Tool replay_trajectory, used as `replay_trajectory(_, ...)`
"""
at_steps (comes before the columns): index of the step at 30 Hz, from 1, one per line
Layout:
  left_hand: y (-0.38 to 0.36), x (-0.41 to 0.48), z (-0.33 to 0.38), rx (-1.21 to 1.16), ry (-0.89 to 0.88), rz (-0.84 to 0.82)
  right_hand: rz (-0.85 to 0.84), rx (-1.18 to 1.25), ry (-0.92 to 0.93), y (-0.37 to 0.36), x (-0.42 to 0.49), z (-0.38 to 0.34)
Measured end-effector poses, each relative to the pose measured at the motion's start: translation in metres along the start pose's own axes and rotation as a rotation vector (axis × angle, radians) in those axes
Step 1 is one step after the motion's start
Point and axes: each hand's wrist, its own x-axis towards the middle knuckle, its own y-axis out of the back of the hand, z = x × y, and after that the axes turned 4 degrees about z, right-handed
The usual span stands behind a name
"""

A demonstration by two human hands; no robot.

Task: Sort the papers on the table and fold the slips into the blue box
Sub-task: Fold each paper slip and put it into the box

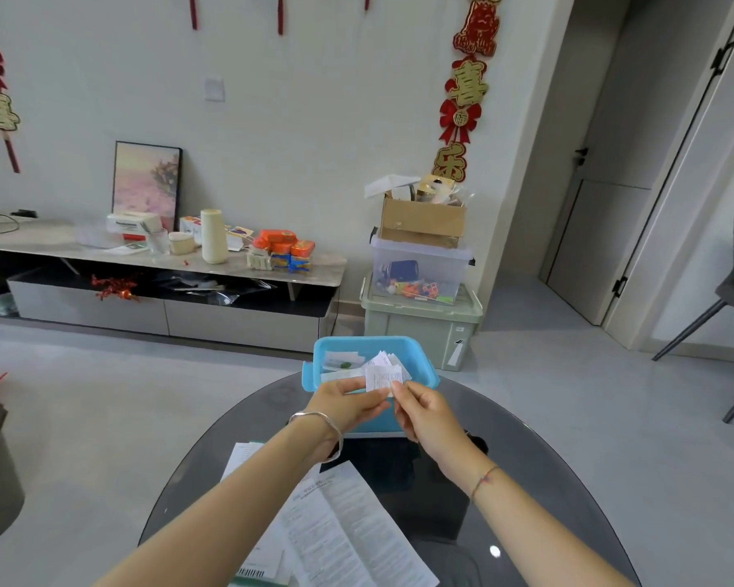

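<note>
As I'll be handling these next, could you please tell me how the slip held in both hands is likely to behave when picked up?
The slip is probably floppy and very light: the left hand and right hand hold it by fingertip pinches alone. It likely creases easily, like the folded slips in the blue box.

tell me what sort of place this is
Probably a home living room: a low cabinet against the wall, red festive wall decorations, stacked storage bins and a glass table.
</note>
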Motion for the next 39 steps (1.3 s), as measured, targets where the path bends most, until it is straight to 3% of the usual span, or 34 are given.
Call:
replay_trajectory(5,0.01,0.022,0.018,-0.098,-0.006,-0.07,0.022,-0.072,0.023,-0.004,0.028,-0.01)
replay_trajectory(11,0.021,0.043,0.027,-0.053,-0.018,-0.017,0.045,-0.14,0.018,-0.006,0.056,-0.025)
replay_trajectory(17,0.034,0.047,0.023,0.144,-0.166,0.198,0.036,-0.205,-0.273,-0.011,0.087,-0.036)
replay_trajectory(21,0.046,0.033,0.01,0.254,-0.222,0.189,-0.022,-0.277,-0.426,-0.016,0.096,-0.035)
replay_trajectory(27,0.054,0.007,-0.009,0.481,-0.302,-0.009,0.002,-0.469,-0.209,0.0,0.067,-0.034)
replay_trajectory(30,0.055,-0.005,-0.028,0.754,-0.31,-0.104,-0.059,-0.435,-0.22,0.009,0.035,-0.016)
replay_trajectory(35,0.06,-0.019,-0.079,1.505,-0.155,-0.196,-0.137,-0.251,-0.481,0.01,-0.008,0.038)
replay_trajectory(39,0.058,-0.03,-0.108,1.588,-0.058,-0.2,-0.12,-0.159,-0.571,0.003,-0.023,0.054)
